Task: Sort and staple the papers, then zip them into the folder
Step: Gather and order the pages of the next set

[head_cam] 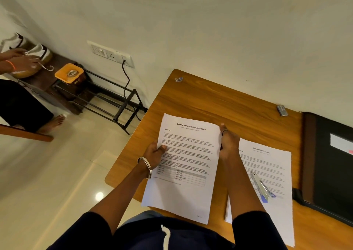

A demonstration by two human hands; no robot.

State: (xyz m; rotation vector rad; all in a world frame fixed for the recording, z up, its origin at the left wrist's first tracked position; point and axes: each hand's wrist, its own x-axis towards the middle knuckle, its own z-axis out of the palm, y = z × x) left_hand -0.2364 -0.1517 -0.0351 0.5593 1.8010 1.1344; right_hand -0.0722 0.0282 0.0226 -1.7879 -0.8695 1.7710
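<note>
I hold a stack of printed papers (186,165), headed "Sample Internship Documentation", above the wooden table (219,101). My left hand (155,153) grips its left edge with the thumb on top. My right hand (228,144) grips its right edge. A second stack of papers (271,165), headed "Sample Health Report", lies on the table to the right, partly under my right forearm. A silver and blue stapler (262,187) rests on that stack. The black zip folder (328,162) lies at the table's right end.
A small silver box (282,110) sits near the wall at the table's back edge. To the left, beyond the table, another person (21,64) handles shoes by a low black rack (114,101) with an orange container (69,73).
</note>
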